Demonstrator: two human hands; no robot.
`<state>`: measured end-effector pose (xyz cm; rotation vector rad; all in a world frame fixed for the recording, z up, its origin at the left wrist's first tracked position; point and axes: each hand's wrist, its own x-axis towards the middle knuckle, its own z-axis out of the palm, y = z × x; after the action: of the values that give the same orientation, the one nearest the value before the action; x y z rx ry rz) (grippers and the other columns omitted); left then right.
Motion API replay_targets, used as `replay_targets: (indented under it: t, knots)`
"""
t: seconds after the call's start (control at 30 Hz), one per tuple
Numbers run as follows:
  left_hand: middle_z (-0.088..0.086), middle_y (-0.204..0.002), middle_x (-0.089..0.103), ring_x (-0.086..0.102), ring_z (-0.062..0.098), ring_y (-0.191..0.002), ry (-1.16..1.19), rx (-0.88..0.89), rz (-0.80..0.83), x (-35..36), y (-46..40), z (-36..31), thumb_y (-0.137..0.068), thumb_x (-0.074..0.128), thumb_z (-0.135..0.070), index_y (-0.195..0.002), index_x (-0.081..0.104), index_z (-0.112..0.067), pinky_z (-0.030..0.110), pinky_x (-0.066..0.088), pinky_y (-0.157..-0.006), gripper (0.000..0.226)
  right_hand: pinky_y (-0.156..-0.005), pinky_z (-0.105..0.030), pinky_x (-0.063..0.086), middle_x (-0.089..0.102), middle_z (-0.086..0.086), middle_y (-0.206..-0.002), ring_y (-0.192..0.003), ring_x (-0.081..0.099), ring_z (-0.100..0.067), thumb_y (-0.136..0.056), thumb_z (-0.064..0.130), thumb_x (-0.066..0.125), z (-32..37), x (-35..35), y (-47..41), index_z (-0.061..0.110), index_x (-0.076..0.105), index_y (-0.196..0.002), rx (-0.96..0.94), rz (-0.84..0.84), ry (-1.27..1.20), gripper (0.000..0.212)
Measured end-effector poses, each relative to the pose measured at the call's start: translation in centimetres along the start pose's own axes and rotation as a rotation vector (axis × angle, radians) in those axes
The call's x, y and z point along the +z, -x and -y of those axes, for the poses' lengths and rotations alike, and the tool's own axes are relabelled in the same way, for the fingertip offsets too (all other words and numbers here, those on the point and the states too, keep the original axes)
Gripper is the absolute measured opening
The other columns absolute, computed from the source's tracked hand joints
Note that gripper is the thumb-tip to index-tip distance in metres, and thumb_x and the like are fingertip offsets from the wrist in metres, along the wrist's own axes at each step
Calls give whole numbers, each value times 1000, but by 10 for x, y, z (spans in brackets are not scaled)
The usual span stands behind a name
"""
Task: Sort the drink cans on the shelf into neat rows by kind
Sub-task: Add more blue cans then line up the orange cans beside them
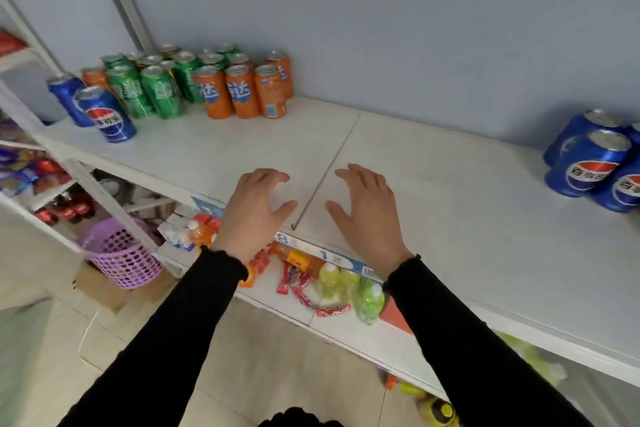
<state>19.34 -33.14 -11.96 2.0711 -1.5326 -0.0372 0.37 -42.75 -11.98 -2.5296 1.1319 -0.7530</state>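
hands (308, 208) empty, at shelf (450, 191) front edge | cans (194, 87) back-left

We hold our left hand (254, 210) and right hand (367, 210) palm down, fingers loosely spread, over the front edge of the white shelf board (433, 184), gripping nothing. At ten o'clock stand upright green cans (161, 92), orange cans (242, 90) and two blue cola cans (105, 118). At three o'clock more blue cola cans (588, 163) cluster.
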Motion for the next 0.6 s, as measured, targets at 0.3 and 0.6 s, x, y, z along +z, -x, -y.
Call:
replay_targets:
  t: [0.3,0.6]
  knots:
    - [-4,-135,52,44,18,-124,40,-105,-49,-85,4,153,-93,66,-34,-135,54,-22,32,40,-102,44,-109,-40,39,49,-5,-145,-133,42,-26,-93,32,63,137,87,-57,18,50,-140,-16,16,-124,51]
    - [3,-136,51,48,24,-125,128,-270,-128,-123,-19,264,-91,70,-31,-138,51,-20,40,43,-104,51,-106,-31,40,50,1,-142,-130,41,-19,-95,30,64,214,165,-130,18,47,-142,-67,102,-248,51]
